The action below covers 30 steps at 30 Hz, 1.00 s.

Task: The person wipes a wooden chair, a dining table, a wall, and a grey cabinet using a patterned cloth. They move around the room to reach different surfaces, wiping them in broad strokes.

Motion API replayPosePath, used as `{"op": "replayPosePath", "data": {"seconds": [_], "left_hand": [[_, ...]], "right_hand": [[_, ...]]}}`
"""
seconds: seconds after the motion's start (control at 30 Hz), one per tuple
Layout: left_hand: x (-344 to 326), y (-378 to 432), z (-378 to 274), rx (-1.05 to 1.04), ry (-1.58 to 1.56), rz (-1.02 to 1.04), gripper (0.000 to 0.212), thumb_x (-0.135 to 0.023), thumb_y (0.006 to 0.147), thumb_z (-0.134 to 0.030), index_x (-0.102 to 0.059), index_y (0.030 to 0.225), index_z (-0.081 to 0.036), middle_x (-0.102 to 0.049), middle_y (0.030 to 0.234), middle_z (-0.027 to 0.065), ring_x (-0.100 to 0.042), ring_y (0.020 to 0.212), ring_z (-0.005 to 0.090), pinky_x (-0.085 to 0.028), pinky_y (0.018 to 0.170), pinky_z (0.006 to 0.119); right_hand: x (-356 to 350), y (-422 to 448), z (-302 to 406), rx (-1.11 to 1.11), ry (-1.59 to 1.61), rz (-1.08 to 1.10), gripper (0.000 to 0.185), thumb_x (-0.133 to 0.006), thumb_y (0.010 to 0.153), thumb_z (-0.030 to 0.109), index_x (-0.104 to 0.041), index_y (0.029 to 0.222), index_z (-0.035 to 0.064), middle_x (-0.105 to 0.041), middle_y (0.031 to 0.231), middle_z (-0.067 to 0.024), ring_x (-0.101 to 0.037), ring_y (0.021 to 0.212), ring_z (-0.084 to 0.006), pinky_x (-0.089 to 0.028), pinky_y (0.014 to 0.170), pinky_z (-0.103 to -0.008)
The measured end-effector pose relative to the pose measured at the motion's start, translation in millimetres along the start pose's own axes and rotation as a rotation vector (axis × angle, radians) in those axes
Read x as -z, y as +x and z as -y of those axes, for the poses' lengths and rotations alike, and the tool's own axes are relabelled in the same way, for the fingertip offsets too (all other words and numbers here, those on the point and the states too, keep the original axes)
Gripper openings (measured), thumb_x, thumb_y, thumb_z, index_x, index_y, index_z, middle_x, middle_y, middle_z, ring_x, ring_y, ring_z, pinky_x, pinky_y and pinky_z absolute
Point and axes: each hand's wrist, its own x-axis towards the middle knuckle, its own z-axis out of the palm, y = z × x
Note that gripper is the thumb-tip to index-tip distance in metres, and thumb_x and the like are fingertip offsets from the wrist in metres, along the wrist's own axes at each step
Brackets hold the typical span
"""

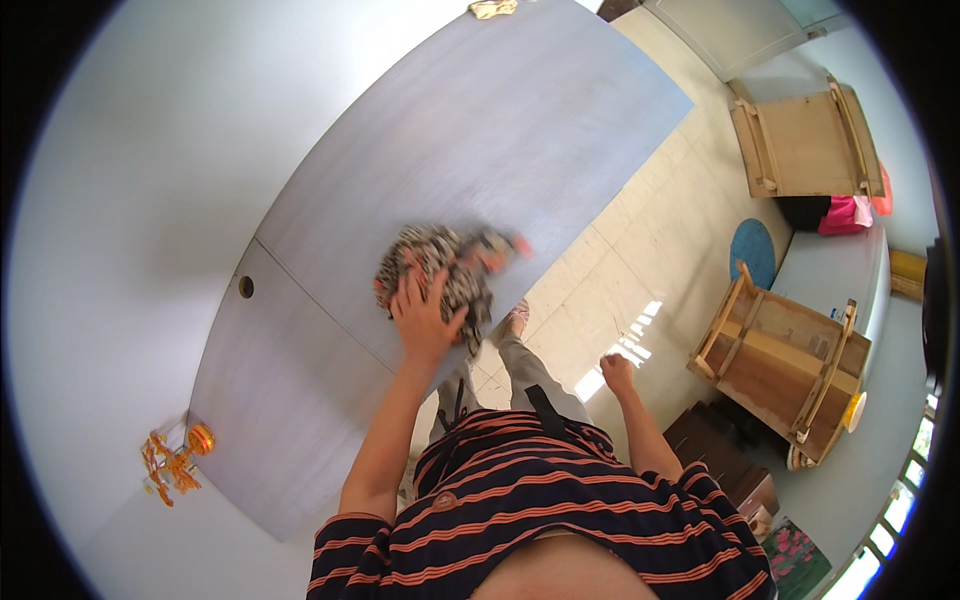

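A bunched cloth (427,247) with a black, cream and orange pattern lies on the grey-lilac tabletop (480,135). My left hand (426,319) presses on it from above, its fingers somewhat spread and dug into the folds. The cloth's right end is blurred by motion. Off the table's near edge, over the tiled floor, hangs my right hand (616,373), fingers curled in, with nothing seen in it.
A seam crosses the tabletop near a round cable hole (246,286). A crumpled yellowish cloth (493,8) lies at the far edge. An orange ornament (176,461) stands by the left corner. Upturned wooden tables (780,360) and a blue round stool top (752,251) are at right.
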Motion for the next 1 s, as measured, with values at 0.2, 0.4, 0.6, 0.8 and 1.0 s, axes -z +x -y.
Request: {"op": "replayPosePath", "data": {"seconds": [0.2,0.4,0.6,0.8,1.0], "left_hand": [[27,-23,40,0.059,0.022,-0.011,0.084,-0.082,0.063,-0.024,-0.048,0.14,-0.02,-0.037,0.15,0.018,-0.035,0.138,0.0357,-0.029,0.108,0.054],[-20,88,1,0.269,0.138,-0.157,0.085,-0.073,0.073,-0.057,-0.044,0.144,-0.019,-0.035,0.147,0.0268,-0.035,0.134,0.0455,-0.032,0.104,0.058],[-39,43,-94,-0.145,-0.006,0.074,0.082,-0.077,0.071,-0.048,-0.046,0.143,-0.023,-0.033,0.149,0.0259,-0.033,0.135,0.0457,-0.028,0.107,0.058],[-27,74,-37,0.116,0.068,-0.006,0.082,-0.076,0.074,-0.049,-0.043,0.144,-0.024,-0.032,0.149,0.0273,-0.033,0.134,0.0464,-0.03,0.105,0.06],[-73,144,-116,0.022,0.117,-0.08,0.084,-0.07,0.075,-0.063,-0.046,0.143,-0.019,-0.033,0.148,0.0272,-0.033,0.134,0.0462,-0.03,0.104,0.06]], "right_hand": [[-15,-22,-117,-0.179,0.135,0.128,0.039,-0.056,0.082,0.035,-0.069,0.076,-0.0019,-0.066,0.073,-0.0229,-0.067,0.073,-0.0363,-0.052,0.07,-0.0455],[8,-4,-69,-0.198,0.327,0.147,0.036,-0.059,0.086,0.029,-0.07,0.096,-0.0033,-0.072,0.079,-0.0159,-0.071,0.071,-0.0227,-0.055,0.07,-0.036],[24,12,-59,-0.251,0.488,0.22,0.037,-0.059,0.092,0.029,-0.064,0.113,-0.0005,-0.07,0.096,-0.0091,-0.069,0.081,-0.0165,-0.053,0.063,-0.0291],[21,3,-114,-0.342,0.451,0.187,0.035,-0.059,0.091,0.027,-0.065,0.111,-0.0012,-0.07,0.094,-0.0085,-0.07,0.077,-0.0175,-0.054,0.062,-0.0304],[23,-15,-131,-0.417,0.523,0.202,0.032,-0.058,0.092,0.026,-0.065,0.11,-0.0001,-0.069,0.092,-0.008,-0.07,0.079,-0.0182,-0.055,0.063,-0.032]]}}
